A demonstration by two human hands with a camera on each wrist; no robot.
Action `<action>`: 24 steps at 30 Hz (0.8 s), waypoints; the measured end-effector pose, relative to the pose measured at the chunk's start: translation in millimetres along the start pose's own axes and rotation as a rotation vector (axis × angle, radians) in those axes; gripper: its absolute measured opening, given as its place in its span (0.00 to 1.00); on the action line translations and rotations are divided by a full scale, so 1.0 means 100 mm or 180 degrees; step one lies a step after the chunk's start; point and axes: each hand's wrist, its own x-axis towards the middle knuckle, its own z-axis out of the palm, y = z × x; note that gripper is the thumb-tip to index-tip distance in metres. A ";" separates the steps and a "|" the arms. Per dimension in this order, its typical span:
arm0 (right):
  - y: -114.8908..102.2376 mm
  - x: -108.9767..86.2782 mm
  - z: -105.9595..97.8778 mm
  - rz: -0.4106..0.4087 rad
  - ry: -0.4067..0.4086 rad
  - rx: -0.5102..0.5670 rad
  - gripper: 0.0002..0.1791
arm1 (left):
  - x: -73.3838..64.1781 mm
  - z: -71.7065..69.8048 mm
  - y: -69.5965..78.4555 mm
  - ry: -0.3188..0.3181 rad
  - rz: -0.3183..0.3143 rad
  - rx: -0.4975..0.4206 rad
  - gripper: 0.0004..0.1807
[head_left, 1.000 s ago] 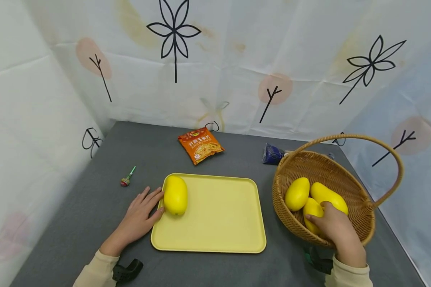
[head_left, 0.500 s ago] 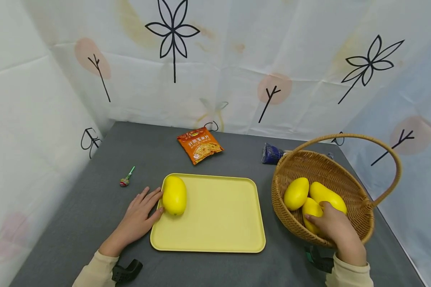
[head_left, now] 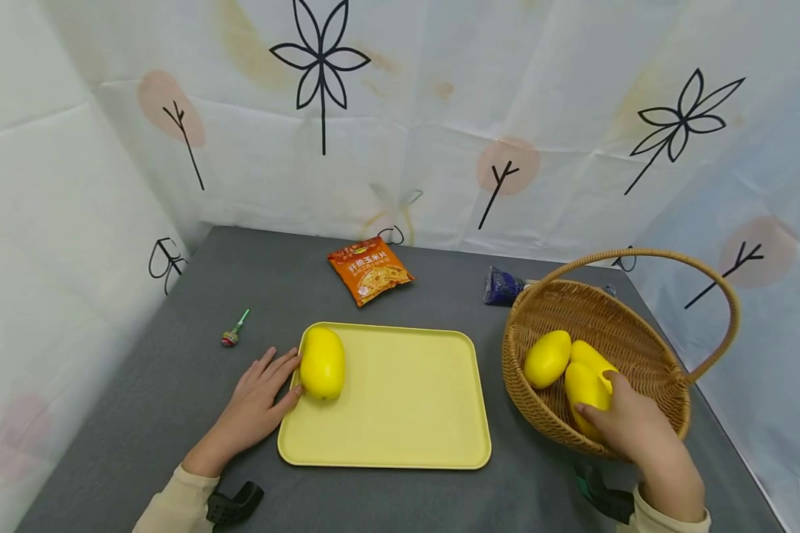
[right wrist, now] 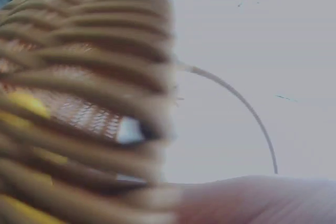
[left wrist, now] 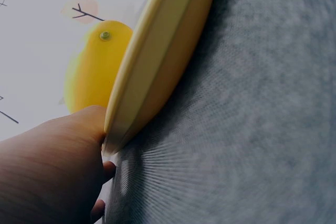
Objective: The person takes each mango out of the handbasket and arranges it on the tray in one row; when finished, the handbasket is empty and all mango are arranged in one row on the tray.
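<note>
My left hand point(head_left: 256, 403) lies with its fingers spread at the left rim of a yellow tray point(head_left: 407, 400), fingertips right beside a yellow mango point(head_left: 323, 363) on it. In the left wrist view the thumb side meets the tray's edge point(left wrist: 152, 61), and the mango's stem end point(left wrist: 105, 35) shows above. My right hand point(head_left: 636, 422) reaches over the near rim of a wicker basket point(head_left: 640, 333) and grips a yellow mango point(head_left: 585, 385) inside. Two more mangoes sit there: one on the left point(head_left: 548, 359) and one behind point(head_left: 590, 357), partly covered. Blurred basket weave hides the right fingers in the right wrist view.
An orange snack bag point(head_left: 371, 270) lies behind the tray, and a lollipop point(head_left: 233, 333) to its left. Partly behind the basket is a dark blue packet point(head_left: 503, 286). The basket's tall handle point(head_left: 730, 303) arches on the right. Patterned white cloth point(head_left: 413, 133) bounds the grey table.
My right hand has shifted slightly right and toward me, and the gripped mango has turned more upright, now overlapping the mango behind. The left hand has stayed in place.
</note>
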 end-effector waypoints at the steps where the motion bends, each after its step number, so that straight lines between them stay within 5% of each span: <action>1: -0.01 -0.03 -0.01 -0.0022 0.0034 0.0026 0.52 | 0.00 0.00 0.00 0.0002 0.0003 -0.0004 0.29; 14: -0.40 -0.43 -0.19 -0.0474 0.0890 0.0328 0.51 | -0.01 0.00 -0.01 -0.0003 0.0014 -0.0015 0.29; 24: -0.86 -0.54 -0.21 -0.0978 0.1050 0.0639 0.42 | 0.01 0.00 0.00 -0.0020 0.0036 -0.0009 0.29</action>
